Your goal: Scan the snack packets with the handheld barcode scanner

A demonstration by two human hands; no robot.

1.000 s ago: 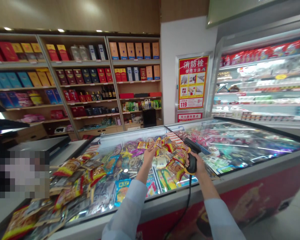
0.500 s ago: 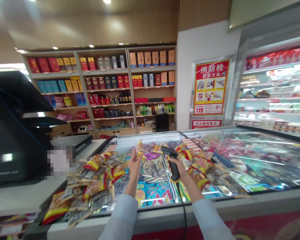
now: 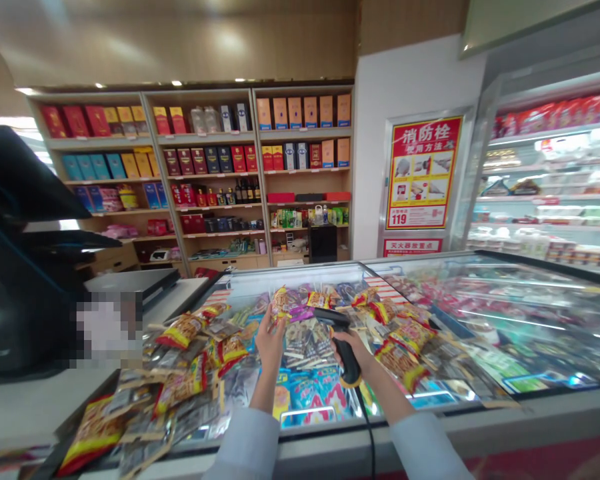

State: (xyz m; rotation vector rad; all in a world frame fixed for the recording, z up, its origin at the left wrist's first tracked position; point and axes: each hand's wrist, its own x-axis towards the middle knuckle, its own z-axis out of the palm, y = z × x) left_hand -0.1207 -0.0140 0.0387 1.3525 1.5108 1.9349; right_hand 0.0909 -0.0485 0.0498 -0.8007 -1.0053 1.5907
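My left hand (image 3: 270, 340) is closed on a small red and yellow snack bag (image 3: 280, 303), held upright above the freezer's glass top. In my right hand (image 3: 355, 353) is a black barcode scanner (image 3: 346, 350) with a yellow-edged base, its head pointing left toward the bag. The scanner's cord (image 3: 367, 420) hangs down over the freezer's front edge. Beyond the scanner head lies another red and yellow snack bag (image 3: 320, 300). A pile of snack bags (image 3: 183, 387) and grey packets spreads to the left of my hands. A second pile of snack bags (image 3: 410, 333) lies on the right.
The chest freezer (image 3: 330, 433) holds colourful packages under its glass. A black checkout terminal (image 3: 20, 267) stands on the counter (image 3: 45, 407) at left. Behind are shelves (image 3: 205, 140) of boxes and bottles, a red fire hydrant sign (image 3: 425, 173) and a lit refrigerated display (image 3: 555, 173).
The snack bag in my left hand has come slightly lower and turned more toward the camera. The scanner head has shifted a little left and down. The camera view has moved slightly.
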